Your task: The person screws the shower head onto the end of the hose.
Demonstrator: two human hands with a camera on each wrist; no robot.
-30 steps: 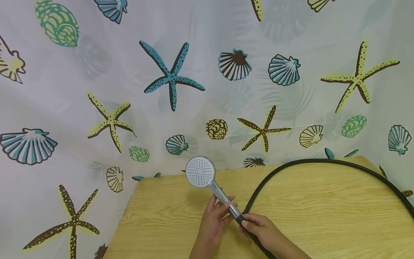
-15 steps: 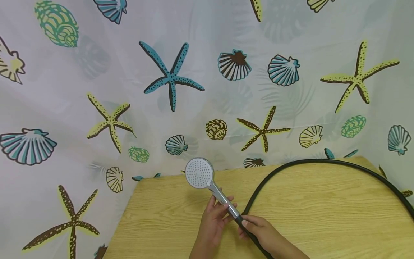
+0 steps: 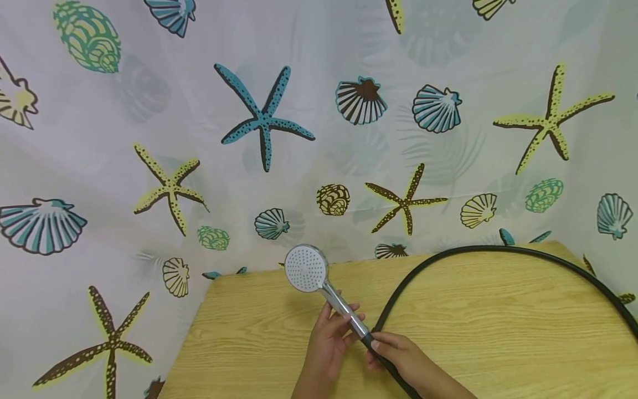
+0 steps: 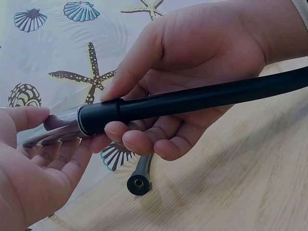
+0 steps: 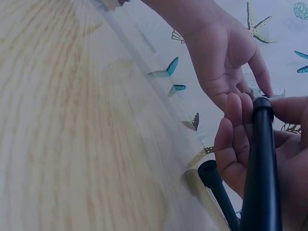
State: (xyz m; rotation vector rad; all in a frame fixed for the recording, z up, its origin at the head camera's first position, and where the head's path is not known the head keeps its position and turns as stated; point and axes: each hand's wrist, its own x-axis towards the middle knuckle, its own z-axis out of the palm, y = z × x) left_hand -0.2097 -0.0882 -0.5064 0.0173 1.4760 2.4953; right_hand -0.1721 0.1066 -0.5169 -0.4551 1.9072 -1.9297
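A chrome hand shower (image 3: 305, 269) with a round, dotted spray face points up and left in the head view. My left hand (image 3: 328, 346) grips its handle, thumb on one side and fingers on the other. At the lower end of that handle sits the black collar (image 4: 100, 117) of a black hose (image 4: 192, 97), flush against the chrome. My right hand (image 3: 401, 354) holds this collar between thumb and fingers, while the hose runs back across the palm. Any thread inside the collar is hidden.
The hose loops over the wooden table (image 3: 234, 332) and leaves the head view at right. A loose-looking black hose end (image 4: 138, 184) with a hole hangs low behind the hands. A curtain (image 3: 319, 149) with starfish and shells closes off the back and left.
The shower's spray face has sunk slightly down and left. Both hands keep nearly the same place and hold, with the collar staying against the handle.
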